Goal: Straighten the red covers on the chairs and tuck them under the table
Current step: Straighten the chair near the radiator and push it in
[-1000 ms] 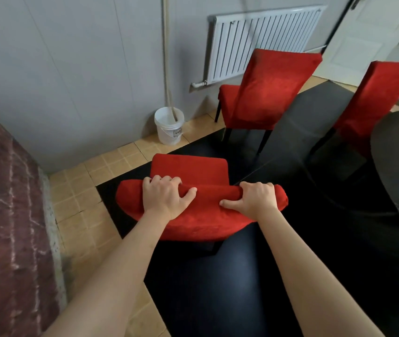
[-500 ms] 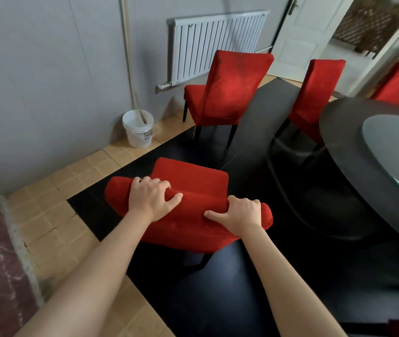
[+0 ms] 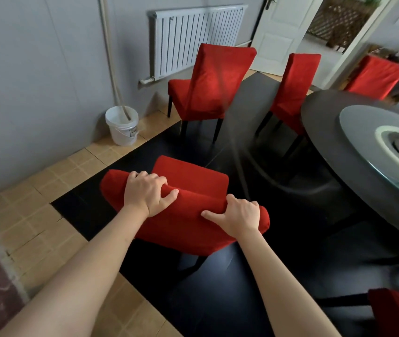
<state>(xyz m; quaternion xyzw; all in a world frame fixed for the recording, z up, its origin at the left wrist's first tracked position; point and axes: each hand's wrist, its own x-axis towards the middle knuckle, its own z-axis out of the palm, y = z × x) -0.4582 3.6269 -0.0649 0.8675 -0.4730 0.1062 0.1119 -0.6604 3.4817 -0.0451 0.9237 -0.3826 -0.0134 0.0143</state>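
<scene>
A chair with a red cover (image 3: 188, 229) stands right below me, its back toward me and its seat pointing away toward the upper left. My left hand (image 3: 148, 194) grips the top of the backrest on its left half. My right hand (image 3: 238, 216) grips the same top edge near its right end. The round dark table (image 3: 324, 132) with a glass turntable (image 3: 363, 132) fills the right side; the chair sits left of it, apart from its edge.
Three more red-covered chairs stand around the table: one (image 3: 215, 81) by the radiator, one (image 3: 293, 88) at the table's far edge, one (image 3: 375, 77) behind it. A fourth red cover (image 3: 397, 312) shows at bottom right. A white bucket (image 3: 122, 125) holding a pole stands by the wall.
The view has swung right, bringing the table and doorway in. Both hands keep their hold on the backrest, and the chair has turned slightly, its right end closer to me.
</scene>
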